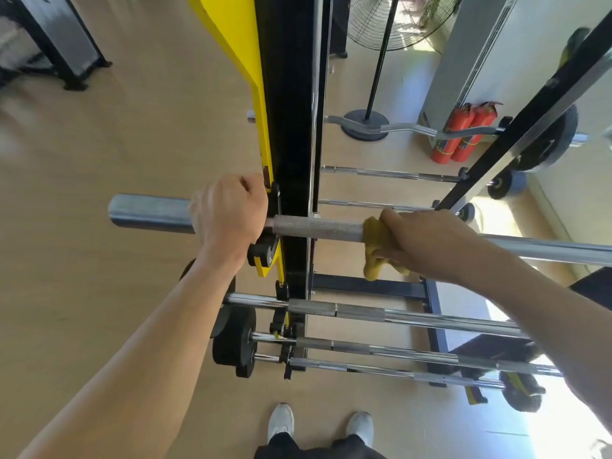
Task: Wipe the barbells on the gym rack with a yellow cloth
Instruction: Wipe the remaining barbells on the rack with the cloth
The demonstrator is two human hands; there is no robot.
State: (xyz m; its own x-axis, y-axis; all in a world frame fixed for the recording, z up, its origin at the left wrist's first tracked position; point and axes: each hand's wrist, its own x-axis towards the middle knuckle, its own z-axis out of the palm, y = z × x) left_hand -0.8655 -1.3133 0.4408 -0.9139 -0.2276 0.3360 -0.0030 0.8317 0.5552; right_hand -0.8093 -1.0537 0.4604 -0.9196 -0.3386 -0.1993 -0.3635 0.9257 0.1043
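The left hand grips the barbell sleeve beside the rack upright; the right hand clutches the yellow cloth, seemingly wrapped around the knurled shaft; 2 fists closed.

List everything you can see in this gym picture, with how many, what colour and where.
Top barbell: one, silver, across the rack at hand height.
Other straight bars: at least five, chrome, racked above and below it.
Curl bar: one, chrome, high on the rack.
Rack upright: one, black with yellow plate, centre.
Yellow cloth: one, wrapped on the top barbell.
Weight plates: several, black, lower left and right.
Fire extinguishers: two, red, right background.
Fan: one, black, top.
Shoes: two, white, bottom.
Left hand: grips the barbell's sleeve end.
Right hand: fingers hold the cloth around the bar.
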